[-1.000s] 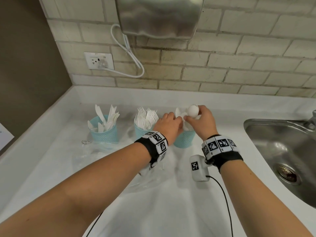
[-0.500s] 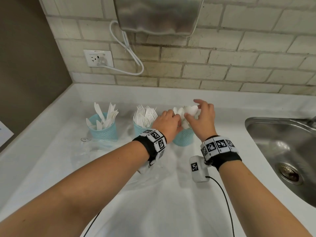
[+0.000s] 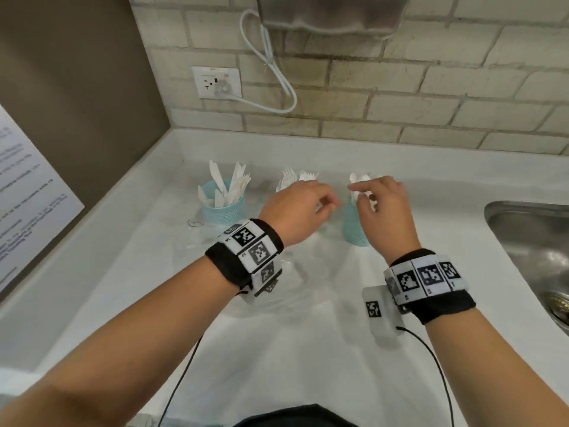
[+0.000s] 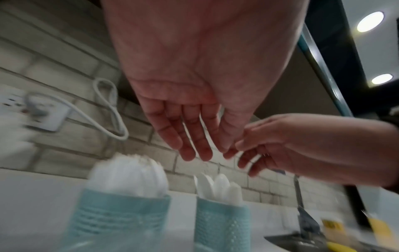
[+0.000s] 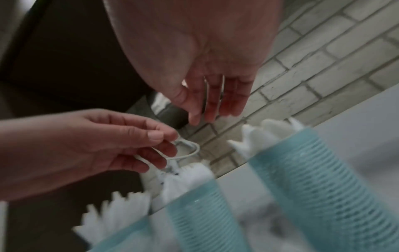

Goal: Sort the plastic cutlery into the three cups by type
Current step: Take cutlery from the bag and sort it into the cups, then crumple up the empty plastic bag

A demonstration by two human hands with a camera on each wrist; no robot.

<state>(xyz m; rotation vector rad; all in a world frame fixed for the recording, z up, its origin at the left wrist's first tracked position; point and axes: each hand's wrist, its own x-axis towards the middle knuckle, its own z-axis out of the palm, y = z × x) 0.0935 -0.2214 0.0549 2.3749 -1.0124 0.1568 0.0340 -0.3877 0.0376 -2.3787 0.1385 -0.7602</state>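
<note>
Three teal mesh cups stand in a row near the back wall. The left cup (image 3: 224,208) holds white knives. White forks (image 3: 297,177) fill the middle cup (image 4: 121,216), which my left hand (image 3: 326,204) mostly hides in the head view. The right cup (image 3: 354,229) holds white spoons (image 3: 358,178). My left hand (image 4: 200,153) hovers above the two right cups with its fingers straight and nothing in it. My right hand (image 3: 363,195) hangs just over the spoons, its fingers (image 5: 211,109) loose and empty.
A steel sink (image 3: 529,241) lies at the right. A clear plastic bag (image 3: 277,291) lies crumpled on the white counter (image 3: 277,365) under my left wrist. On the brick wall are an outlet (image 3: 215,81) with a white cable and a metal unit (image 3: 332,13).
My right hand has let go of the spoons it held at the right cup. My left hand has come off that cup. Both hands have lifted and drawn slightly apart.
</note>
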